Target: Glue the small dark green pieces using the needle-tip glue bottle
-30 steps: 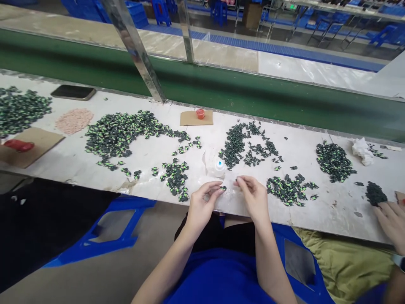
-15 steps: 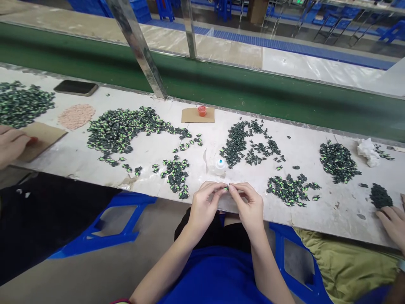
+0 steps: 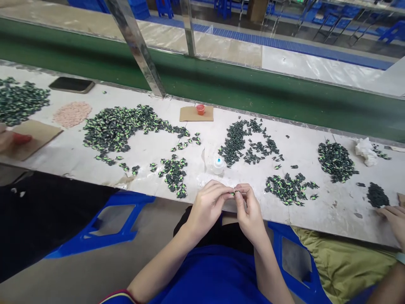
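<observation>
My left hand (image 3: 207,207) and my right hand (image 3: 249,211) meet at the near edge of the white bench (image 3: 303,147), fingertips pinched together on one small dark green piece (image 3: 234,193). A small white glue bottle (image 3: 218,165) with a blue tip stands just beyond my hands. A pile of green-and-black pieces (image 3: 173,174) lies to the left of it, and another such pile (image 3: 289,189) to the right. Plain dark pieces (image 3: 236,141) are spread behind the bottle.
A big heap of green-marked pieces (image 3: 117,128), a pink heap (image 3: 72,113), a phone (image 3: 72,85) and a cardboard square with a red cap (image 3: 200,109) lie further off. Another person's hand (image 3: 394,219) rests at right by a dark pile (image 3: 376,195); a third hand (image 3: 6,137) is at left.
My hands came together from slightly apart and now both pinch the small piece, a little nearer to me. The hand at left drew back toward the frame edge.
</observation>
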